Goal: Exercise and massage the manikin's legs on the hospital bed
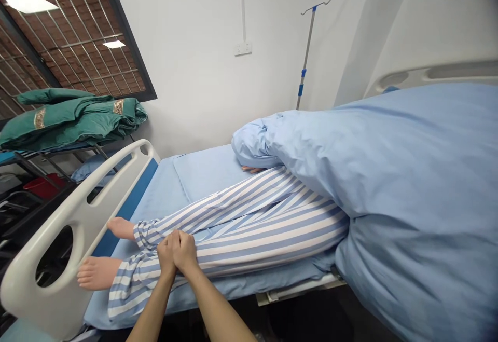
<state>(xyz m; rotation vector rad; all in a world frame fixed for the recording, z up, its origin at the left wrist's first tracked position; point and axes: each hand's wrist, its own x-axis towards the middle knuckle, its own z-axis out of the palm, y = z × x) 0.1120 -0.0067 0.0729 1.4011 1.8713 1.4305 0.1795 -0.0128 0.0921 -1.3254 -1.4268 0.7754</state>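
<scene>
Blue-and-white striped trousers (264, 230) cover the legs of a figure, which looks like a patient manikin, lying on a bed. My left hand (166, 255) and my right hand (185, 251) sit side by side on the near trouser leg, between knee and ankle. Both are closed, fingers curled over the striped cloth; the fingertips are hidden, so I cannot tell whether they hold cloth alone or the leg too. To their left, the near bare foot (97, 273) and the far bare foot (121, 228) stick out of the cuffs. A light blue quilt (381, 160) covers the upper body.
A white footboard (78, 212) closes the bed's left end. Part of the figure's hand (252, 169) shows under the quilt on the blue sheet (206, 171). An IV pole (307, 51) stands by the wall. Folded green bedding (78, 119) lies on a rack beneath the barred window.
</scene>
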